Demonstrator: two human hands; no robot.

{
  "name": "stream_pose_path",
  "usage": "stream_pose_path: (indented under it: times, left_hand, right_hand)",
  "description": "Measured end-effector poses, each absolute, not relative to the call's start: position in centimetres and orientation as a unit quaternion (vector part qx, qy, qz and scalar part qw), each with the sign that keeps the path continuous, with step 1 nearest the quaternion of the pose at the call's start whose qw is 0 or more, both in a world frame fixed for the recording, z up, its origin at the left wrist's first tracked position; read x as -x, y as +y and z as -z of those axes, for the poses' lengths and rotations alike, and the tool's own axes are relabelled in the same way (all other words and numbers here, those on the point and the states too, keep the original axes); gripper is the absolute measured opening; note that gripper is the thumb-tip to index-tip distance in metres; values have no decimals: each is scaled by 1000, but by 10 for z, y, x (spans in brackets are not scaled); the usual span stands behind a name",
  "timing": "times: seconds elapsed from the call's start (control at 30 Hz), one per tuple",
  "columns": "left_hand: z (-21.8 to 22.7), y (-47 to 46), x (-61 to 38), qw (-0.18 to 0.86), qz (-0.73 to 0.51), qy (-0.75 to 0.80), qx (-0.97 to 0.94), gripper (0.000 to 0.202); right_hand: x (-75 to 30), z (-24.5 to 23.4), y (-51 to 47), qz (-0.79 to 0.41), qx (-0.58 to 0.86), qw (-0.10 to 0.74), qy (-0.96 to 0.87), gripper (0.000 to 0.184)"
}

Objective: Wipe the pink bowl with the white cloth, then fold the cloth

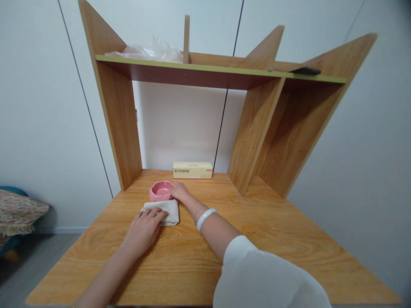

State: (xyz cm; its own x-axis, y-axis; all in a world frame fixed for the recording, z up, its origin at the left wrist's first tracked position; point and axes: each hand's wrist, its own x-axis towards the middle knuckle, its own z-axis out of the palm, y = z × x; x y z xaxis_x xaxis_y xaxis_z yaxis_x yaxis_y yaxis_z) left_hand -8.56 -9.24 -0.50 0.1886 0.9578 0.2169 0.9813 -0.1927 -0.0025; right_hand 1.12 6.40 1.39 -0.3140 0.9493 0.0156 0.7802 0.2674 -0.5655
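Note:
A pink bowl point(161, 192) with a faceted rim stands upright on the wooden desk. At its right side, my right hand point(178, 190) is closed on the rim; its fingertips are partly hidden. Just in front of the bowl lies a folded white cloth point(172, 212). My left hand point(147, 226) rests on the cloth's left part, fingers spread over the top of it, with the palm near the desk. The cloth's far edge meets or nearly meets the bowl's base.
A long cream box point(192, 170) with printing sits at the back of the desk point(180, 265). Wooden shelf panels point(118, 128) rise on both sides. Clear plastic bags point(150, 52) and a dark flat object point(306, 71) lie on the upper shelf point(221, 72).

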Motion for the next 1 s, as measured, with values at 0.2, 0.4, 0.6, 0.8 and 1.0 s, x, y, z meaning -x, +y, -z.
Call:
stream_pose_path:
  times: [0.2,0.4,0.6,0.8,1.0]
  left_hand:
    - [-6,-88,81,40,62,-657,750,38]
    - [-15,-86,37,13,109,-603,790,38]
    - [-9,-54,-20,4,107,-536,838,33]
    - [-2,-15,-37,44,106,-554,824,38]
    - [20,-6,-24,53,160,-570,804,41]
  right_hand:
    - [-58,-5,70,-259,576,258,-731,40]
    - [-116,28,72,-360,571,388,-627,20]
    - [-134,40,74,-445,531,453,-561,27]
    - [-140,47,72,-481,486,514,-518,28]
    - [-142,53,72,-535,429,541,-486,29]
